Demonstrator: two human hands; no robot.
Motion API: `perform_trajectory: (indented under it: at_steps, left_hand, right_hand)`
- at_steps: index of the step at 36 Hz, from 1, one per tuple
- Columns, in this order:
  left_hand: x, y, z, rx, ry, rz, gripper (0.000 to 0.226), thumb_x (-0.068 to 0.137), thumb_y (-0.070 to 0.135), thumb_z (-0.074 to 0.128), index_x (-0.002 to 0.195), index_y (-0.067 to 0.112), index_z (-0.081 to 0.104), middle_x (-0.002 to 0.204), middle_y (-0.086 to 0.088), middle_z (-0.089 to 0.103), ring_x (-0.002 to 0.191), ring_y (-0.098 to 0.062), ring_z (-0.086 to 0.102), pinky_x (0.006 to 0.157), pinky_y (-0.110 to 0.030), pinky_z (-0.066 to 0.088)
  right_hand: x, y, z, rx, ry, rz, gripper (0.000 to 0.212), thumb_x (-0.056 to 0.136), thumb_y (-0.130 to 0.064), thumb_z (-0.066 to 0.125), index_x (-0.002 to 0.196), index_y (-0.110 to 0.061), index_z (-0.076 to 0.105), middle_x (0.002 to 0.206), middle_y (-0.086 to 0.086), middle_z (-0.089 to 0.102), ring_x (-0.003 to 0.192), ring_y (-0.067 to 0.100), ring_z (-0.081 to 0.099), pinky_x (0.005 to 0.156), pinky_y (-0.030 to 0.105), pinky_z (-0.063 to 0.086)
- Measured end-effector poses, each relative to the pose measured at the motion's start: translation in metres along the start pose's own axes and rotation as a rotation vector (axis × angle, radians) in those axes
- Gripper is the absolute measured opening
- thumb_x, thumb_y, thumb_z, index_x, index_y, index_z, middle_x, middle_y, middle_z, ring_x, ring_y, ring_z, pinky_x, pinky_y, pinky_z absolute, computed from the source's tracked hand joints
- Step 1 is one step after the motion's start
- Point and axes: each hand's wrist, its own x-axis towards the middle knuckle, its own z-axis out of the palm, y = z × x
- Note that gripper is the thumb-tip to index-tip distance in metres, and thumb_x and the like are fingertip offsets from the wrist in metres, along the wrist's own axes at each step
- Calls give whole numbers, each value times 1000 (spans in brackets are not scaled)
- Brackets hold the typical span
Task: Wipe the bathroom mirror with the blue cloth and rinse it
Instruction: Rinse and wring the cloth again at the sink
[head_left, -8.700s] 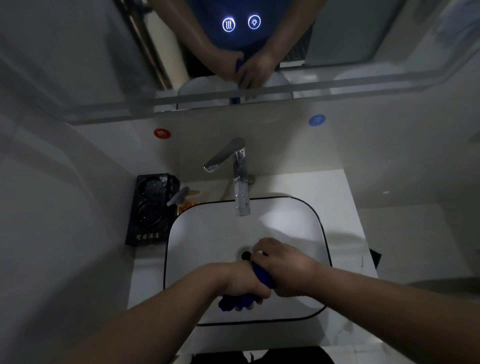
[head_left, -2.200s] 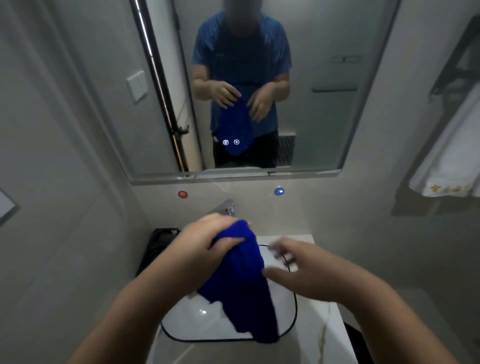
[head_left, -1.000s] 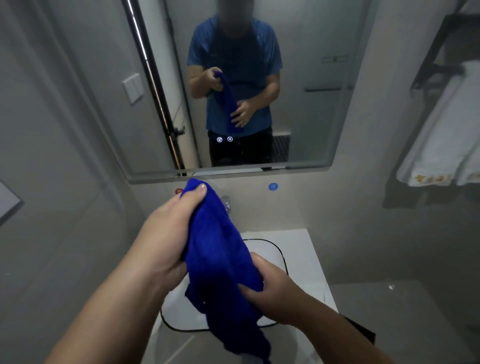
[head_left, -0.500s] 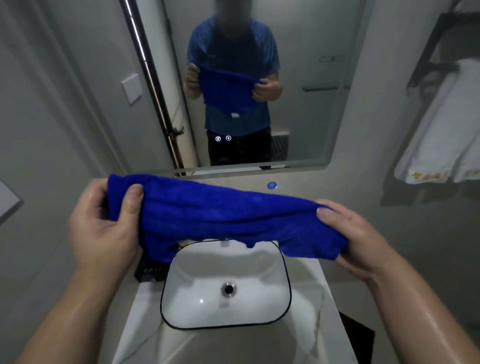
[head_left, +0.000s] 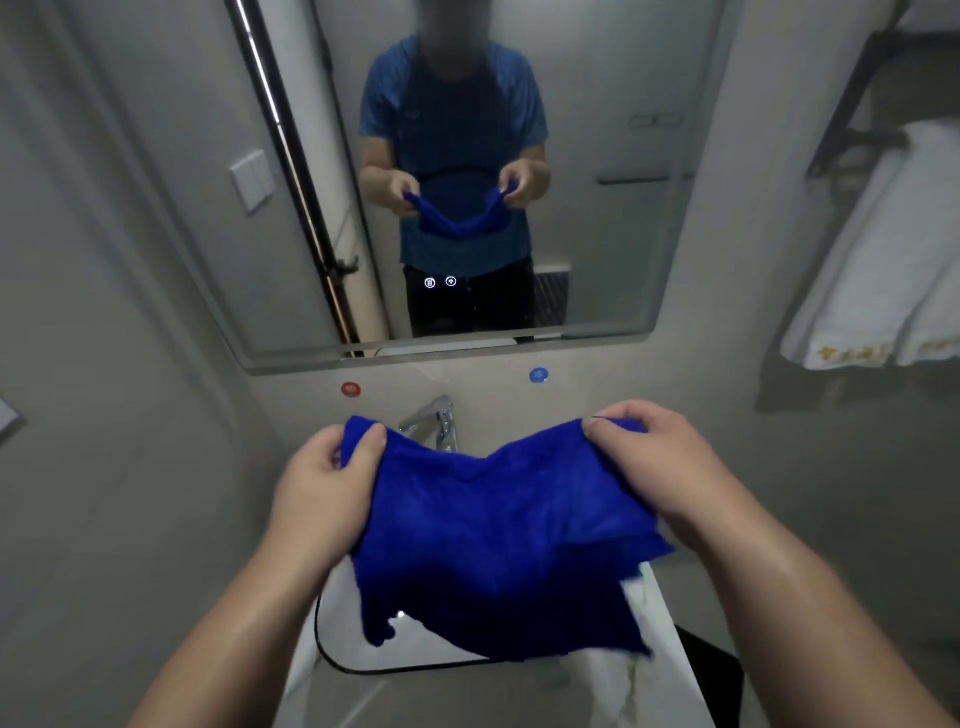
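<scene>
A: Where's the blue cloth (head_left: 498, 545)?

B: In the air above the basin (head_left: 332, 644), sagging in the middle, its lower edge hanging over the bowl and hiding most of it.

A: And the hands?

B: The left hand (head_left: 322, 493) pinches the cloth's upper left corner, thumb on top. The right hand (head_left: 654, 467) grips the upper right corner, fingers curled round it.

A: Around that?

B: The tap (head_left: 436, 421) pokes up just behind the cloth. The basin sits on a pale worktop (head_left: 467, 696). The mirror (head_left: 597, 234) hangs on the wall above, reflecting the person with the cloth. White towels (head_left: 878, 270) hang on the right.
</scene>
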Motion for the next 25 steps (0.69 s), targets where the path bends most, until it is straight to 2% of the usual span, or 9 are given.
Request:
perform_trajectory:
  at_steps: [3, 6, 9, 12, 15, 18, 20, 22, 25]
  left_hand:
    - [-19, 4, 26, -22, -90, 36, 17, 103, 29, 67, 92, 17, 71, 80, -1, 77, 69, -10, 71, 68, -34, 54]
    - [-33, 2, 48, -66, -220, 98, 13, 102, 29, 69, 92, 21, 71, 78, -4, 75, 72, -19, 70, 71, -44, 56]
    - [-36, 2, 50, -44, -275, 117, 14, 96, 36, 75, 96, 24, 68, 79, 8, 73, 72, -9, 68, 67, -23, 53]
    - [-26, -5, 38, 2, -347, 91, 35, 84, 32, 88, 110, 29, 66, 93, 14, 76, 82, -5, 72, 75, -22, 58]
    - [-10, -11, 27, 35, -353, 76, 22, 96, 14, 76, 112, 27, 68, 92, 9, 79, 79, -7, 75, 77, -31, 58]
    - [3, -10, 20, -25, -331, 47, 18, 103, 9, 64, 114, 23, 70, 91, -1, 79, 82, -21, 76, 73, -33, 58]
    - [8, -7, 16, -60, -335, 32, 19, 106, 11, 59, 116, 23, 70, 95, -5, 79, 89, -29, 75, 80, -41, 62]
    - [12, -3, 15, -99, -360, 34, 24, 108, 11, 52, 117, 25, 71, 99, -3, 79, 93, -23, 76, 89, -44, 62]
    - [15, 4, 20, -221, -405, 31, 32, 109, 10, 45, 107, 32, 68, 88, 13, 80, 83, -2, 75, 80, -31, 60]
  right_hand:
    - [-16, -9, 30, -45, -28, -26, 8, 97, -32, 73, 96, -24, 73, 89, -5, 76, 80, 14, 69, 67, 27, 51]
    - [-30, -7, 65, 44, -129, -34, 9, 97, -33, 73, 104, -28, 70, 74, -10, 71, 67, 10, 66, 68, 30, 53]
    - [-30, -6, 80, 238, -220, 31, 31, 101, -22, 56, 130, -28, 66, 59, -11, 66, 58, 10, 59, 67, 39, 52]
    - [-30, -16, 64, 545, -412, 145, 68, 95, 18, 34, 143, -22, 59, 93, 8, 82, 78, 24, 74, 76, 36, 59]
    - [-27, -15, 54, 426, -508, 0, 74, 89, 26, 31, 139, -17, 64, 113, 22, 81, 98, 32, 79, 90, 39, 67]
    - [-15, 6, 59, 176, -227, -226, 58, 95, 9, 50, 131, -33, 67, 112, -4, 81, 102, 19, 75, 95, 34, 60]
    - [-8, 18, 64, 83, -111, -234, 45, 100, -20, 71, 135, -47, 60, 116, -17, 72, 105, 10, 70, 94, 29, 55]
    - [-4, 25, 70, 81, -205, -145, 56, 86, -59, 78, 137, -47, 59, 119, -17, 71, 110, 3, 70, 102, 33, 56]
    - [-3, 32, 81, 180, -364, -73, 68, 76, -77, 66, 130, -35, 68, 120, -12, 79, 114, 10, 74, 104, 41, 58]
